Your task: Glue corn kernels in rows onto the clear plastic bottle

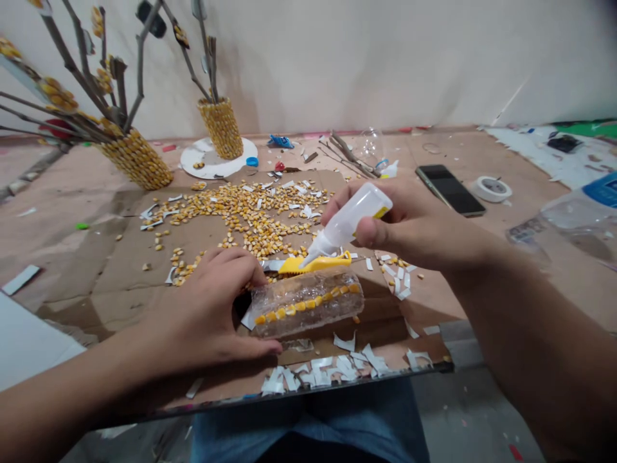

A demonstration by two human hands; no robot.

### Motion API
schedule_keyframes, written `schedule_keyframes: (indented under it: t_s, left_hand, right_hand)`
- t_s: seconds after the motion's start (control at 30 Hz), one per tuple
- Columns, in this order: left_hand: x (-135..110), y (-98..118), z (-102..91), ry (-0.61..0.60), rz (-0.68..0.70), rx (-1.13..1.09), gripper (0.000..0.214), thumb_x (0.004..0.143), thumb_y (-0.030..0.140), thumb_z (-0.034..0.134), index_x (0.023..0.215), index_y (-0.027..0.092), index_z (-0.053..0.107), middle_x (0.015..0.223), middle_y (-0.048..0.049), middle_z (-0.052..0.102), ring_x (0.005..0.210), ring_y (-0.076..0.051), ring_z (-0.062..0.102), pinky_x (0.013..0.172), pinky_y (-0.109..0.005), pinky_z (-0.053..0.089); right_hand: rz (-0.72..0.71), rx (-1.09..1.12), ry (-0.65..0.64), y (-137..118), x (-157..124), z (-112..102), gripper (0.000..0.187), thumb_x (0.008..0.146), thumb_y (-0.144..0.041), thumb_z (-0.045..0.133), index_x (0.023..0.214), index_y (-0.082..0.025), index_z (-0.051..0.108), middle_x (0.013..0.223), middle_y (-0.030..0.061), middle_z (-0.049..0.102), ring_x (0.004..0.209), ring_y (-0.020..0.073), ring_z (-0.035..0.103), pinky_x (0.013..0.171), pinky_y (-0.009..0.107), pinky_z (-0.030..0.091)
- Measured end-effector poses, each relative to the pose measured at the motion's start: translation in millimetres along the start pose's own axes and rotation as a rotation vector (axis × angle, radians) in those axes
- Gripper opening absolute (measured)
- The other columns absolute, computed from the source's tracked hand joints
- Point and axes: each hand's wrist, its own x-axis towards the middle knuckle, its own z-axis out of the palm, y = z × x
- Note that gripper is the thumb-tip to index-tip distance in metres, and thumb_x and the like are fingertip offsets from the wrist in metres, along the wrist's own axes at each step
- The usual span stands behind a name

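My left hand (226, 302) grips one end of a clear plastic cylinder (308, 325), which lies on its side near the table's front edge. A single row of yellow corn kernels (308, 305) runs along the cylinder's length. In my right hand (385, 225) is a white glue bottle (351, 215), tilted with its nozzle down just above the cylinder. The nozzle tip overlaps a yellow utility knife (315, 262) lying behind the cylinder; whether they touch I cannot tell. Loose corn kernels (260, 225) are spread over the cardboard (106, 257) beyond my hands.
Two kernel-covered pots (137, 161) with branches stand at the back left, one on a white disc (187, 161). A phone (450, 188), a tape roll (491, 189) and a plastic bottle (583, 209) lie to the right. Paper scraps (332, 372) line the front edge.
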Motion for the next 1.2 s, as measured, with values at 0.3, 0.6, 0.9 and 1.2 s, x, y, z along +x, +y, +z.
schedule_keyframes:
  t_s: [0.3,0.6,0.9,1.2]
  left_hand:
    - [0.0,-5.4,1.7,0.008,0.014,-0.002,0.054,0.068,0.057,0.09,0.097,0.023,0.06,0.107,-0.0068,0.065,0.101,-0.031,0.056,0.085,-0.042,0.046]
    - [0.7,-2.6,1.1,0.014,-0.013,0.0,0.055,0.066,0.058,0.091,0.095,0.023,0.061,0.105,-0.0065,0.065,0.098,-0.03,0.057,0.083,-0.041,0.048]
    - [0.1,-0.1,1.3,0.021,-0.02,-0.006,0.054,0.066,0.057,0.091,0.093,0.023,0.06,0.107,-0.0076,0.066,0.102,-0.031,0.057,0.085,-0.043,0.049]
    - [-0.1,5.7,-0.4,0.033,-0.05,-0.039,0.049,0.07,0.055,0.089,0.093,0.023,0.059,0.109,-0.0084,0.067,0.104,-0.032,0.059,0.087,-0.044,0.049]
  right_hand:
    - [-0.061,-0.07,0.098,-6.1,-1.1,3.4,0.045,0.085,-0.057,0.088,0.075,-0.022,0.062,0.065,-0.0038,0.057,0.056,0.0105,0.046,0.049,0.027,0.034]
    - [-0.202,-0.217,0.002,-4.0,-3.0,0.6,0.04,0.086,-0.046,0.09,0.077,-0.02,0.062,0.066,-0.0057,0.061,0.058,0.009,0.051,0.051,0.024,0.037]
    - [-0.202,-0.272,0.028,-6.9,-4.1,3.0,0.042,0.087,-0.052,0.088,0.074,-0.022,0.061,0.06,-0.0054,0.057,0.056,0.0112,0.049,0.052,0.028,0.036]
    - [-0.152,-0.167,0.07,-7.0,-7.4,8.0,0.043,0.085,-0.061,0.086,0.069,-0.027,0.065,0.053,-0.0029,0.053,0.048,0.0143,0.049,0.044,0.03,0.039]
